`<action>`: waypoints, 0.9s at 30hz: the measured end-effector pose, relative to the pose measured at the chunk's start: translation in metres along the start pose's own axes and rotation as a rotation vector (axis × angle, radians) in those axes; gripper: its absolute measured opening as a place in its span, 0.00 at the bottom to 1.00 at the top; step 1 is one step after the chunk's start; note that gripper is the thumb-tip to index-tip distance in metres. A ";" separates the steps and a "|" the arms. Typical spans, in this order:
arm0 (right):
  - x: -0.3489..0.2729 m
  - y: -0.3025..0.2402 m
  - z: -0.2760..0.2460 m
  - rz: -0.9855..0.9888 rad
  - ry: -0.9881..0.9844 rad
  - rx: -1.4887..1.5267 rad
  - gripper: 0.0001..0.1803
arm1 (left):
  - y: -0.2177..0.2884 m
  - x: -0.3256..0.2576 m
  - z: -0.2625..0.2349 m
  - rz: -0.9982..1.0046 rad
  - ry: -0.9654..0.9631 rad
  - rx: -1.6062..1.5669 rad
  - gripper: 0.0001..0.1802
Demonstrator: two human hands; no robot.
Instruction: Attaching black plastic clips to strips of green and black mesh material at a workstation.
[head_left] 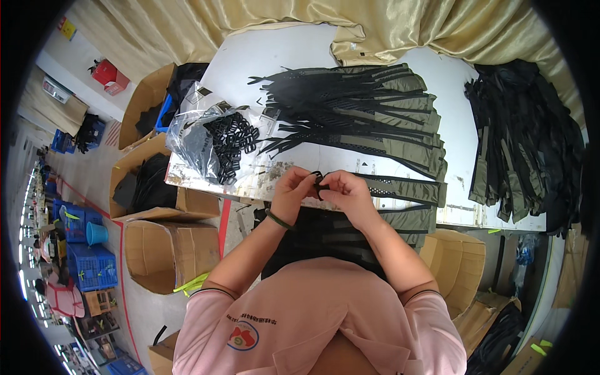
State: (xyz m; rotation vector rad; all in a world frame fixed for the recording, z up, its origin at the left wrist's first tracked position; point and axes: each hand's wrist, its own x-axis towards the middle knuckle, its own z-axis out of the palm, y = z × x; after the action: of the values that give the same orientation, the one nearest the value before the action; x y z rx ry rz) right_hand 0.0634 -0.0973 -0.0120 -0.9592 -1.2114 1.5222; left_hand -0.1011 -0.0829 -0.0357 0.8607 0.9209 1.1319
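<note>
Close together above the table's near edge, my left hand (292,191) and my right hand (347,190) both have their fingers pinched on a thin black strap (319,180). Fingers cover much of it, and whether a buckle is on it I cannot make out. The strap seems to belong to an olive-and-black mesh fabric piece (406,190) lying by my right hand. Beyond it, several similar pieces (400,115) are fanned out, strap ends pointing left. A heap of small black slide buckles (231,140) spills from a clear plastic bag (190,150) to the left.
The white table (275,50) carries another fabric pile (509,144) at its right. More pieces (406,222) hang over the near edge against me. Cardboard boxes (150,250) stand at left, another box (459,262) at right. A gold curtain (425,25) borders the far side.
</note>
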 end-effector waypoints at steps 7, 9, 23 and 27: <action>0.007 0.010 0.000 0.090 0.078 0.176 0.13 | -0.001 -0.006 0.001 0.192 0.006 0.124 0.03; 0.007 0.011 0.001 0.099 0.091 0.139 0.14 | -0.001 -0.007 0.000 0.206 -0.026 0.194 0.04; 0.001 -0.004 -0.006 0.248 0.051 0.415 0.11 | -0.006 -0.009 -0.007 0.323 -0.278 0.112 0.15; 0.006 -0.008 -0.010 0.160 0.005 -0.135 0.09 | -0.003 -0.007 -0.013 0.485 -0.345 0.517 0.21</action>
State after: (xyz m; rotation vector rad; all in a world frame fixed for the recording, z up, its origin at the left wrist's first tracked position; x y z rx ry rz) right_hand 0.0732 -0.0888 -0.0065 -1.1721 -1.2713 1.5760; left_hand -0.1129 -0.0889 -0.0425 1.7161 0.7386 1.1099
